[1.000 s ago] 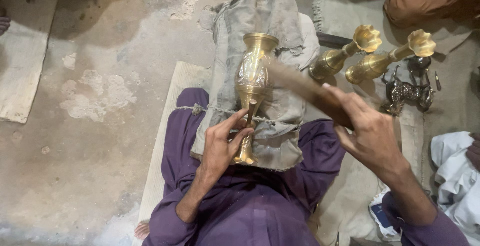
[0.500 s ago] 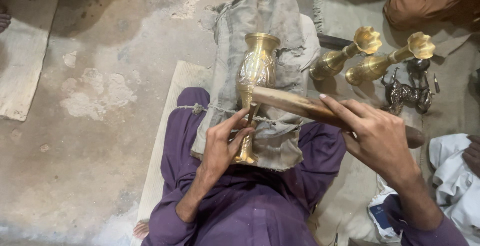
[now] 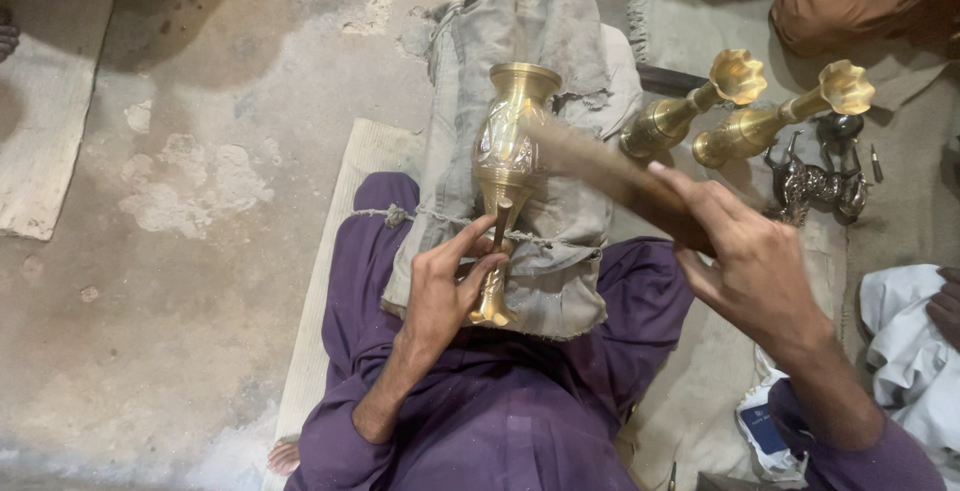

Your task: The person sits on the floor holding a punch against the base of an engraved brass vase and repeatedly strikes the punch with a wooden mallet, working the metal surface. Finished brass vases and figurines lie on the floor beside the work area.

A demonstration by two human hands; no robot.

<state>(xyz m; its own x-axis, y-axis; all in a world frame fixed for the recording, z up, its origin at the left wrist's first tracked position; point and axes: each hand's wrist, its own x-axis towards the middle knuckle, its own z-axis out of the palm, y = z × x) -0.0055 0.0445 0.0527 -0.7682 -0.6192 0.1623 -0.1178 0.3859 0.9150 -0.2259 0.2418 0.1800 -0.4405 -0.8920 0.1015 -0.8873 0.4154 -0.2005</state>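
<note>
Overhead, left hand pinching a small chisel against a brass vase, right hand gripping a blurred wooden mallet.

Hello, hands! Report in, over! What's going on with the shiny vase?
Left hand pinching a chisel against the brass vase. Right hand gripping a blurred wooden mallet. Vase lying on a grey cloth pad.

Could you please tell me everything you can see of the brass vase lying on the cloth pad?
The brass vase looks like polished golden metal, with a flared round mouth, a narrow neck, a bulging body bearing embossed relief, and a slim stem ending in a small foot. It lies on a grey cloth pad across the person's lap, mouth pointing away. The left hand holds a thin tool against its stem. The right hand holds a blurred wooden stick over its body.
</note>
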